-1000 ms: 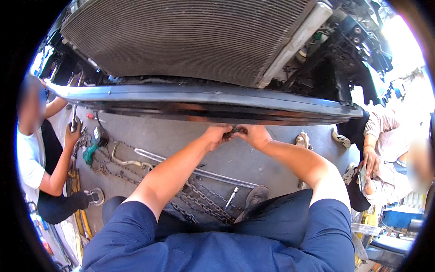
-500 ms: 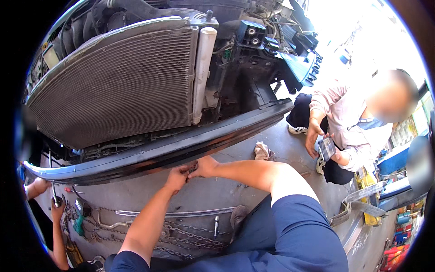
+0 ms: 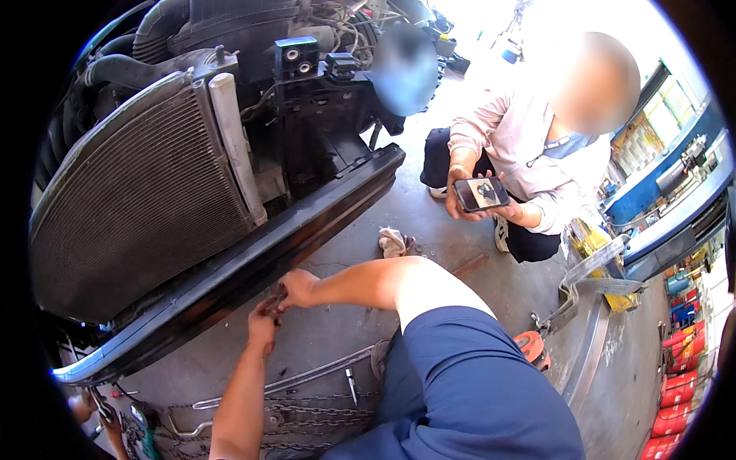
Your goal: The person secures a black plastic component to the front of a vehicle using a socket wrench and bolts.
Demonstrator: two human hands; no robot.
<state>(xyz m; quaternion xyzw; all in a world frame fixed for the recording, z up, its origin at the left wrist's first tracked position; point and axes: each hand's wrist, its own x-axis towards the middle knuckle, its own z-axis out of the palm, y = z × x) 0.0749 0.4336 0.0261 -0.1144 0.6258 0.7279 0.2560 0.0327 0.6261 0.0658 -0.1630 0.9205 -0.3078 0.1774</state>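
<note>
Just below the black bumper beam (image 3: 230, 277) of an opened-up car front, both my hands meet. My left hand (image 3: 263, 323) has its fingers curled in a pinch. My right hand (image 3: 299, 288) closes beside it, fingertips against the left ones. Whatever small thing sits between them is too hidden to name. Behind the beam stands the finned radiator (image 3: 130, 199), with a silver cylinder (image 3: 236, 146) along its right side.
At right a squatting person holds a phone (image 3: 481, 194) toward me. A crumpled rag (image 3: 395, 242) lies on the floor. Chains (image 3: 322, 418), a long metal bar (image 3: 291, 377) and a socket tool (image 3: 351, 387) lie below my hands. Another person's hand (image 3: 113, 429) shows at lower left.
My view has swung right, so the car sits further left. Both hands stay together by the beam. The squatting person has turned the phone's screen toward me. A blurred head now shows behind the car front.
</note>
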